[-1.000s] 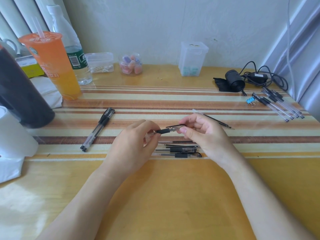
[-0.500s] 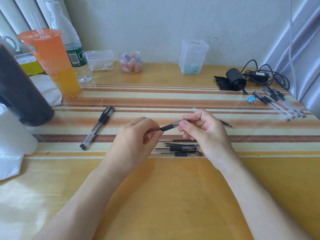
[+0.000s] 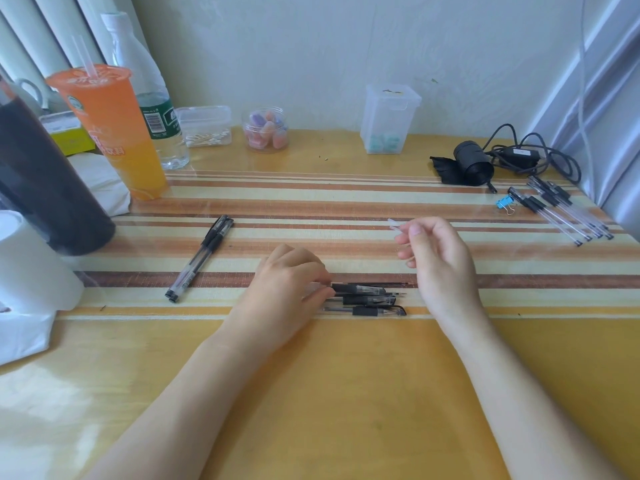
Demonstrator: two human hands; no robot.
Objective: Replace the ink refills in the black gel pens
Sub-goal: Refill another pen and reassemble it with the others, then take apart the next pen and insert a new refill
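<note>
Pens are lying in three separate groups on the counter (image 3: pixel 346 393), which reads as a sorting layout. Two capped black gel pens (image 3: pixel 201 259) are lying side by side toward the left edge, well apart from the work area; judged to be either finished or waiting, cannot tell which. A row of clear-barrelled pens (image 3: pixel 561 209) is lying near the far right corner, beside a blue binder clip (image 3: pixel 502 203) and a coiled black cable (image 3: pixel 533 157). A small cluster of opened pen parts (image 3: pixel 367 299) is sitting mid-counter on the striped mat (image 3: pixel 346 206), directly ahead of the person, probably so both hands reach it without stretching.

Left hand (image 3: pixel 287 289) is resting palm-down on the mat, fingers curled narrow, fingertips touching the near end of the uppermost barrel in the cluster. Whether it is pinching that barrel or only steadying it, cannot tell; the contact point is hidden by the fingers.

Right hand (image 3: pixel 433 251) is hovering above the mat, clear of the cluster, loosely half-closed. Thumb and forefinger are pinching a thin pale translucent piece (image 3: pixel 394 225), whose free end is sticking out toward the far edge. Likely a refill end or protective tube; too small to confirm.

Drinks and small containers are standing along the far and left edges, out of the way: orange drink cup (image 3: pixel 110 133), water bottle (image 3: pixel 149 109).

Judgement: mid-swap on one pen, barrel parked, small part in hand.
</note>
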